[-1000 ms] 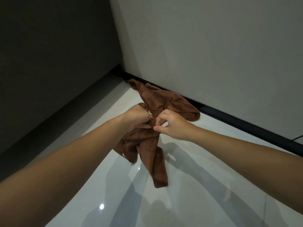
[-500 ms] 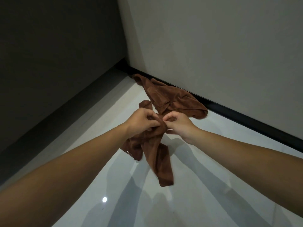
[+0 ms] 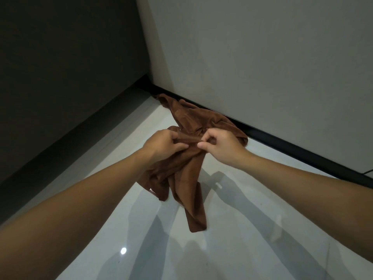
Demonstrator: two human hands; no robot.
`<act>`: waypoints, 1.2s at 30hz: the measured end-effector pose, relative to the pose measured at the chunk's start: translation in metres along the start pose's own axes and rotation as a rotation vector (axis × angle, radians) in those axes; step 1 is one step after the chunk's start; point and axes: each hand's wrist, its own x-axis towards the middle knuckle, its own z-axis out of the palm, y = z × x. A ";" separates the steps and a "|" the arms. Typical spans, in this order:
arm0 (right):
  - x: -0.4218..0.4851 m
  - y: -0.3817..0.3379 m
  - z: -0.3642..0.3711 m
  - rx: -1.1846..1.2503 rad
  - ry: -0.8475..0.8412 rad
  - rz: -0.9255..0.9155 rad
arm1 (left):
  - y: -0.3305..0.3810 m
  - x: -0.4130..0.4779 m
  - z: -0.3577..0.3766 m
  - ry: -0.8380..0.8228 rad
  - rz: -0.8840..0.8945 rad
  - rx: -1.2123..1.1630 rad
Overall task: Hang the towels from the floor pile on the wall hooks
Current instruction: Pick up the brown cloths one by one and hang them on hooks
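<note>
A brown towel [image 3: 187,178] hangs bunched from both of my hands above the glossy floor, its long end trailing down towards me. My left hand [image 3: 163,144] grips its top edge with curled fingers. My right hand [image 3: 220,144] pinches the same edge just to the right. Behind them a second brown towel [image 3: 193,118] lies crumpled on the floor against the wall's base. No wall hooks are in view.
A pale wall [image 3: 262,57] with a black skirting strip [image 3: 282,146] runs along the right. A dark wall [image 3: 60,67] stands at the left, meeting it in the corner. The white floor [image 3: 232,249] reflects a light spot near me.
My hands have drawn slightly apart along the towel's top edge, stretching a short span between them. The view has tilted up a little and the hanging end has swung right.
</note>
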 end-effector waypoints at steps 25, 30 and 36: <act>0.002 0.078 -0.127 -0.478 0.213 0.165 | 0.000 -0.026 -0.031 -0.581 0.052 -0.067; 0.001 0.072 -0.121 -0.535 0.183 0.100 | -0.031 -0.020 -0.055 -0.272 0.109 0.541; 0.006 0.064 -0.126 -0.500 0.271 0.073 | -0.016 -0.028 -0.082 -0.367 0.032 -0.134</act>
